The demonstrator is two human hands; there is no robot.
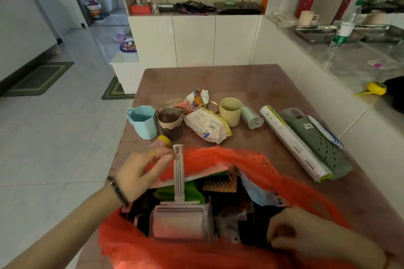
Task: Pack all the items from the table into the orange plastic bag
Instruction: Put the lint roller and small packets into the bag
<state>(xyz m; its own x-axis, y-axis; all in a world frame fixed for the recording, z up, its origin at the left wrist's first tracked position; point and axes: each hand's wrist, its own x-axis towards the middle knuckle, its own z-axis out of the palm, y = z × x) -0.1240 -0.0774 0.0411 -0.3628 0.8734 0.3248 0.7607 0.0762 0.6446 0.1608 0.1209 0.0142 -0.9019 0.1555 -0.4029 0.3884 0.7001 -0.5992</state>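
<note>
The orange plastic bag (258, 159) lies open at the table's near edge, with a pink lint roller (180, 218) and several other items inside. My left hand (142, 168) pinches the bag's far-left rim beside the roller's handle. My right hand (306, 231) grips the bag's near-right rim. Behind the bag on the table stand a blue cup (143, 121), a jar with dark contents (170, 123), a white snack bag (207, 124), a colourful packet (196, 98), a yellow cup (230, 110), a mint tube (251, 116), a white wrap roll (293, 144) and a green slipper (317, 140).
The brown table (251, 81) stands against white cabinets (196, 39). A counter (349, 54) with a bottle and metal trays runs along the right. Tiled floor with green mats lies to the left. A small yellow-capped thing (164, 139) sits just beyond my left hand.
</note>
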